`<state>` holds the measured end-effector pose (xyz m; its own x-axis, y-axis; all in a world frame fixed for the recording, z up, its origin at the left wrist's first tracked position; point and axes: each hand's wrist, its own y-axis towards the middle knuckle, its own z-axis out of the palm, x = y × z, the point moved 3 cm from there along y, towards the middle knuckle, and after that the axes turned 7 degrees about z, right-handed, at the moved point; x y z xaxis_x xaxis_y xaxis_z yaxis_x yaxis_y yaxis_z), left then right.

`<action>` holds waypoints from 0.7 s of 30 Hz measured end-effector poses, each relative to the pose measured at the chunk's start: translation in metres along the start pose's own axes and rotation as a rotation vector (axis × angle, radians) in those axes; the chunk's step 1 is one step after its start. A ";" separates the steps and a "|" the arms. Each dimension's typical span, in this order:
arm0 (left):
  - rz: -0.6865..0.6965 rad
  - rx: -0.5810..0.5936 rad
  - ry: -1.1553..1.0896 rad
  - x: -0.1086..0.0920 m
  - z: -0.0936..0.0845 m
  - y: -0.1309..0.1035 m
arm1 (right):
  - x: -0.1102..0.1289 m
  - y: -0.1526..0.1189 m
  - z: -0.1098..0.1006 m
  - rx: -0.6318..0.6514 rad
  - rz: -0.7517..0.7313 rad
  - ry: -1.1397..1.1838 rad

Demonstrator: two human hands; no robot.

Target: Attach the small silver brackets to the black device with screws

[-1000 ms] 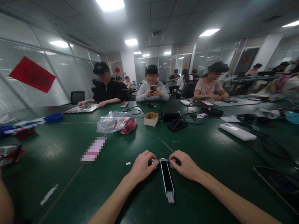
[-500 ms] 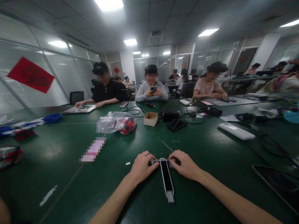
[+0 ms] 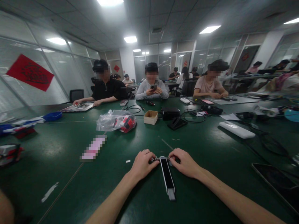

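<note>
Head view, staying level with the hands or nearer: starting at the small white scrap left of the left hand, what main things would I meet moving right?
Small white scrap → left hand → slim white-rimmed device with a dark face → right hand → dark slab at the right edge.

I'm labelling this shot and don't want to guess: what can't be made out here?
All in the head view:
- Small shiny piece: mostly hidden by the left hand's grip.
- Right hand: its curled fingers hide whether it pinches anything beside the black strip.
- Plastic bag: creased, shiny plastic obscures its contents.
- Pink rectangle: pixelated, details lost.
- Dark-screened device: cut off by the right edge.
</note>
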<state>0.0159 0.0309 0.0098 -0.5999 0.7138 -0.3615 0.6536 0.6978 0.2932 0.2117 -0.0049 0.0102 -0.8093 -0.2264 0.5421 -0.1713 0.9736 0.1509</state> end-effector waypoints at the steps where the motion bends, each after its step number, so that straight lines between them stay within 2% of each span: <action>1: 0.001 -0.008 -0.010 0.000 0.000 0.000 | 0.000 0.000 0.000 0.002 -0.001 -0.002; 11: 0.013 -0.087 -0.063 0.001 -0.005 0.000 | -0.001 0.000 0.001 -0.009 0.027 0.018; 17: -0.010 -0.186 -0.030 0.012 -0.008 0.003 | 0.006 -0.002 -0.018 -0.142 0.213 0.011; 21: -0.018 -0.197 -0.026 0.018 -0.007 0.003 | 0.032 -0.012 -0.013 -0.018 0.327 -0.066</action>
<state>0.0042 0.0465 0.0103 -0.5966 0.7012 -0.3903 0.5385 0.7104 0.4531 0.1950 -0.0241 0.0363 -0.8544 0.1012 0.5096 0.1134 0.9935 -0.0073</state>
